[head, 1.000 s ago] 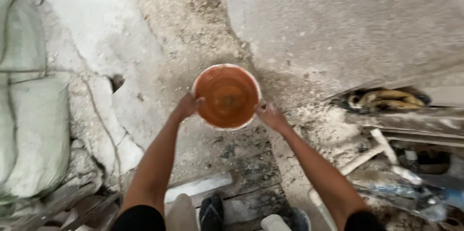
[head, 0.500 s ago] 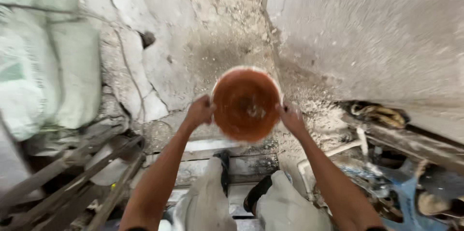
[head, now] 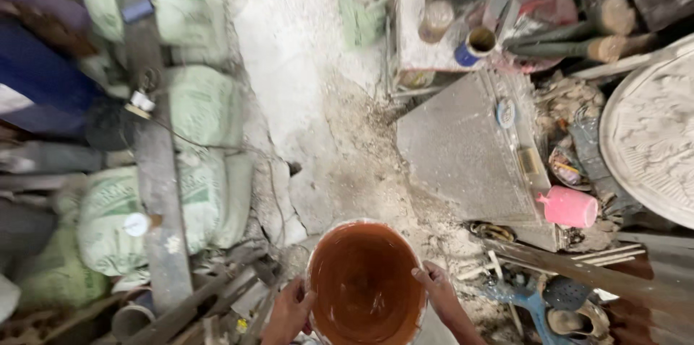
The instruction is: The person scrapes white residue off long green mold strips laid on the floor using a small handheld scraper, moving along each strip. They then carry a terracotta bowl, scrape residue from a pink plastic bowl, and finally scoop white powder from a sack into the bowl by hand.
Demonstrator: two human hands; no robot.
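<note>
both hands grip the round rust-orange plastic bucket (head: 365,283): left hand (head: 290,312) at its eight o'clock rim, right hand (head: 434,285) at three o'clock. pale green woven sacks (head: 199,171) lie stacked at ten o'clock, and a pink plastic jug (head: 570,207) lies at two o'clock.

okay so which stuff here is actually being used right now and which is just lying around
In use: orange bucket, gripped at its rim by left hand and right hand.

Lying about: pale green sacks, pink jug, grey slab, blue can, round carved panel.
</note>
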